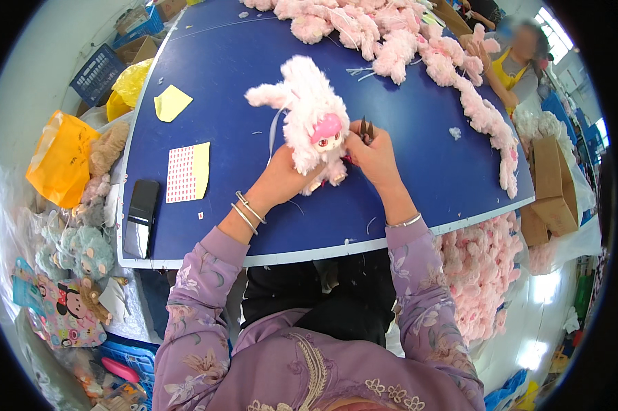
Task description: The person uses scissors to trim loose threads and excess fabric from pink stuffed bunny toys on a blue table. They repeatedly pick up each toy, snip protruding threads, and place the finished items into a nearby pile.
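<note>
Over the near middle of the table I hold a pale pink fluffy plush doll [302, 127] with long ears and a small face under a bright pink forehead. My left hand [288, 175] is closed round the doll's side and back, its fingers partly hidden by fur. Against the doll's other side is my right hand [374, 157], fingers curled. From that hand two dark pointed blades stick up, apart at the tips, like thread snips [367, 130]; their handle is hidden in the palm. A thin pale ribbon [274, 133] hangs beside the doll.
Pink plush pieces [391, 51] are heaped along the far side of the blue table [233, 226]. A sticker sheet [182, 175], yellow paper [172, 103] and black phone [142, 219] lie left. A person [518, 65] works at far right. Cardboard boxes [552, 185] stand right.
</note>
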### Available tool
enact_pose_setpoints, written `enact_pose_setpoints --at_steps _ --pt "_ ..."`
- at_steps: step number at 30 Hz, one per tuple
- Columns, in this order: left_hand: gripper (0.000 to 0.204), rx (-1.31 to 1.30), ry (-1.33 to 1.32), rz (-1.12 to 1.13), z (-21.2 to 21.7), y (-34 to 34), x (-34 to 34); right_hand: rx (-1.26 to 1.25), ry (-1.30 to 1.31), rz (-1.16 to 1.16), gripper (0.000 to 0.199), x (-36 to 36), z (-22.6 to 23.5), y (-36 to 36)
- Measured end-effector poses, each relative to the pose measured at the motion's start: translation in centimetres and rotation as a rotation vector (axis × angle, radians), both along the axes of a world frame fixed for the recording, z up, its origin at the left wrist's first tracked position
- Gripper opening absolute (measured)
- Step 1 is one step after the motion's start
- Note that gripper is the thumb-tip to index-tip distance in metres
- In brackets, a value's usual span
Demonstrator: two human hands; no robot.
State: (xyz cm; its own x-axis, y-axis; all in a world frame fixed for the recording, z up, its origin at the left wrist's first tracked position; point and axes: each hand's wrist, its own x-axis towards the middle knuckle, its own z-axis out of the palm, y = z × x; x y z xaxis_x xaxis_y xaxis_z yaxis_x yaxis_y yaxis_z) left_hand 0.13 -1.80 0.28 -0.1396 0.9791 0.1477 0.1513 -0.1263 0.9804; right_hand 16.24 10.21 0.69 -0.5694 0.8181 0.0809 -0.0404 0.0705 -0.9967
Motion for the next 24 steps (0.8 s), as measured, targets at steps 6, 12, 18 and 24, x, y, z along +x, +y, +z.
enact_pose_setpoints --at_steps 6,12,18,24 --pt "0.044 -0.006 0.008 -0.021 -0.8 -0.2 -1.1 -0.151 0.025 0.064 0.024 0.4 0.2 0.1" --pt "0.039 -0.101 -0.023 -0.053 1.0 -0.7 -0.8 -0.140 0.130 0.162 0.032 1.3 -0.4 1.1" --pt "0.058 0.095 0.253 0.006 1.1 -0.4 0.2 0.045 0.160 0.209 0.065 -0.2 0.9 -1.2" --pt "0.058 0.054 0.021 -0.104 0.7 -0.3 -0.1 0.055 0.123 0.182 0.060 -0.2 1.9 -2.2"
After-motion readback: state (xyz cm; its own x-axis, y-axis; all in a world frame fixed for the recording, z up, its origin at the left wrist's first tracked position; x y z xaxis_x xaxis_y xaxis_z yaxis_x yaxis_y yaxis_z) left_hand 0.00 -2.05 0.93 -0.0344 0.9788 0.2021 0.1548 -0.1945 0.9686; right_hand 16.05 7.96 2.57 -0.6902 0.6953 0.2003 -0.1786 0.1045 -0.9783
